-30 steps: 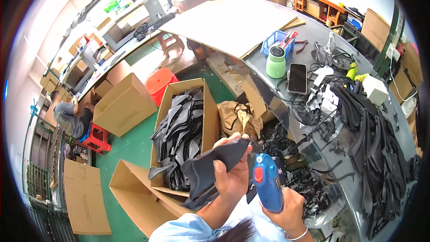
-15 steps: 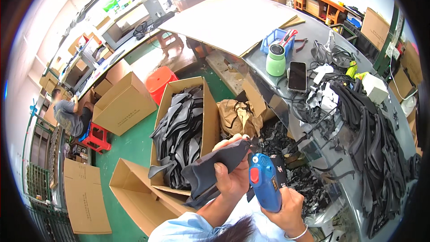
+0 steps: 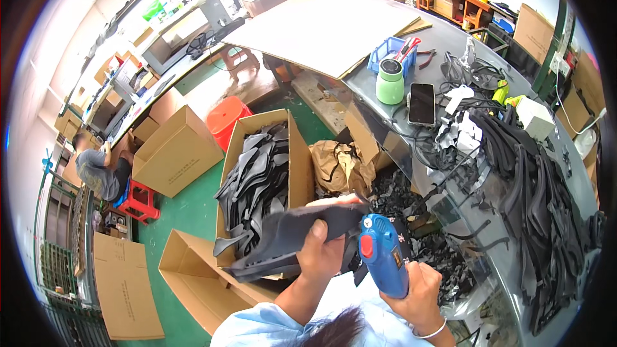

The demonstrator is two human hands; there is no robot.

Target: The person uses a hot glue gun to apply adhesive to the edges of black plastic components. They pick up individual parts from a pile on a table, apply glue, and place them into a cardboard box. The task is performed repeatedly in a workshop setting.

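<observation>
My left hand (image 3: 319, 250) grips a curved black foam piece (image 3: 283, 238), with the thumb on the near face and the fingers behind it. In my right hand (image 3: 418, 292) is a blue handheld electric cutter (image 3: 385, 263) with a red button, held upright by its handle. The cutter's head is close to the right end of the foam piece; I cannot tell whether they touch. Many similar black pieces (image 3: 257, 167) fill an open cardboard box (image 3: 301, 167) just beyond my left hand. Black offcuts (image 3: 443, 270) lie heaped beside my right hand.
A grey table (image 3: 385, 115) at the right bears long black strips (image 3: 520, 193), a phone (image 3: 421, 104), a green bottle (image 3: 390, 83) and a blue basket (image 3: 379, 56). Other cardboard boxes (image 3: 177, 154) and a red bucket (image 3: 226, 119) stand left. A person (image 3: 99, 170) sits far left.
The foam piece has turned and swung lower left, so more of its length shows. My left hand has shifted slightly left with it. The cutter stays nearly in place.
</observation>
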